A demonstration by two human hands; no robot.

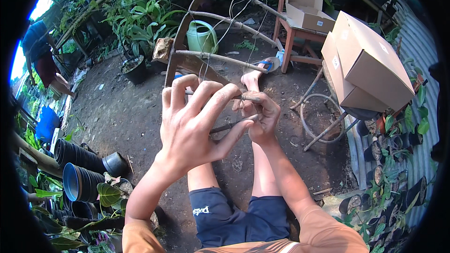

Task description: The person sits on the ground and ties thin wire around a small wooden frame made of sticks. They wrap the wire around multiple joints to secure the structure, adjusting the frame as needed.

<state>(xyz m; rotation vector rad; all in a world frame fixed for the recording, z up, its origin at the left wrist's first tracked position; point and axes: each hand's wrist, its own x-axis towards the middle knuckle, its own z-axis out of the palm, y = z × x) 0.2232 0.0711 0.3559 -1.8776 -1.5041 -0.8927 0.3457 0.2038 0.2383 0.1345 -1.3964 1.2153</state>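
A frame of wooden sticks (229,20) and thin wires, with a bent wooden piece along its far end, stretches away from me over my legs. At its near end my left hand (194,122) is curled around a stick (225,126), its thumb pressing close to the stick's tip. Facing it, my right hand (265,117) has its fingers bent in a pinch at the stick ends, where a thin wire also runs. My left fingers partly hide the contact there. Further out, loose wire strands (232,4) cross between the sticks.
Beyond the frame stand a green watering can (201,40) and a potted plant (134,70). Right of it are a wooden chair (297,33) with an open cardboard box, and larger boxes (375,65) above a metal stand (328,122). Black pots (77,157) lie left; a person (40,51) is further off.
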